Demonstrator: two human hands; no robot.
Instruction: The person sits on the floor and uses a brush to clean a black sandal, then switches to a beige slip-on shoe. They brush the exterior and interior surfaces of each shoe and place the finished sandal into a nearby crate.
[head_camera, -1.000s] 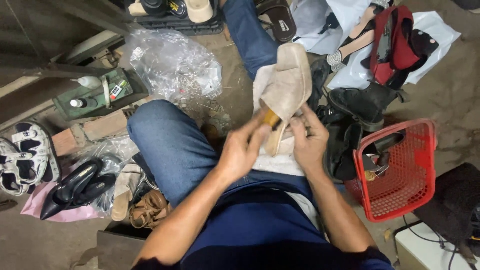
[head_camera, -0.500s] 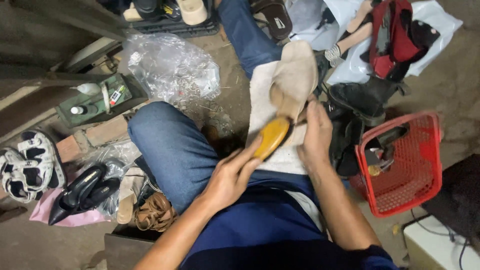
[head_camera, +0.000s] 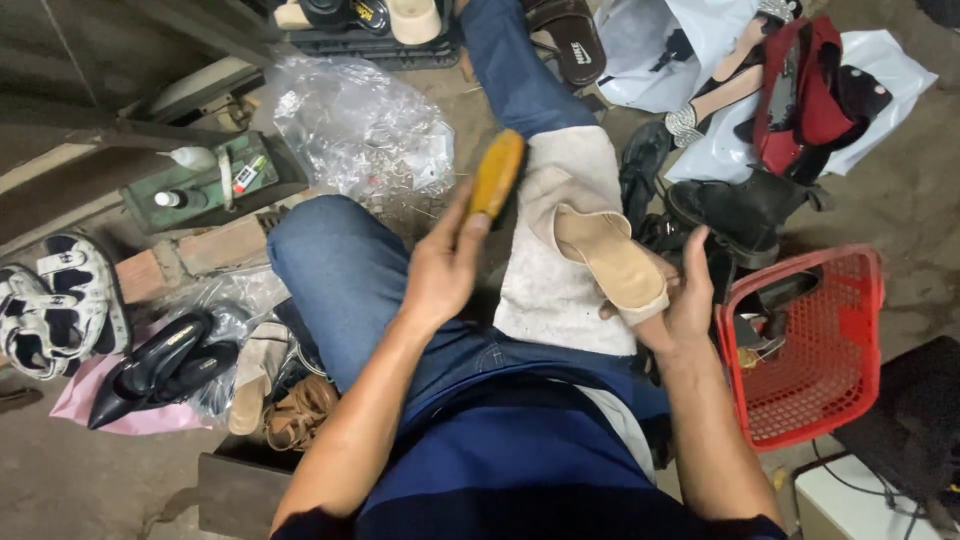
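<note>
My left hand (head_camera: 445, 262) grips an orange-backed wooden brush (head_camera: 497, 173), lifted away above my left knee. My right hand (head_camera: 680, 295) holds a beige suede slide sandal (head_camera: 610, 255) from below, insole facing up, over a white cloth (head_camera: 550, 290) spread across my right thigh. The brush is apart from the sandal. I sit in blue jeans (head_camera: 345, 275) and a dark blue shirt.
A red plastic basket (head_camera: 820, 345) holding dark shoes stands at right. Black boots (head_camera: 735, 210), red shoes (head_camera: 800, 90) and white bags lie beyond. Crumpled clear plastic (head_camera: 365, 125), a green tray of bottles (head_camera: 215, 185), black heels (head_camera: 160, 370) and white sandals (head_camera: 55, 315) are at left.
My left hand has lifted the brush off the sandal and swung it up and left. My right hand has turned the sandal down flat, insole up, over the cloth.
</note>
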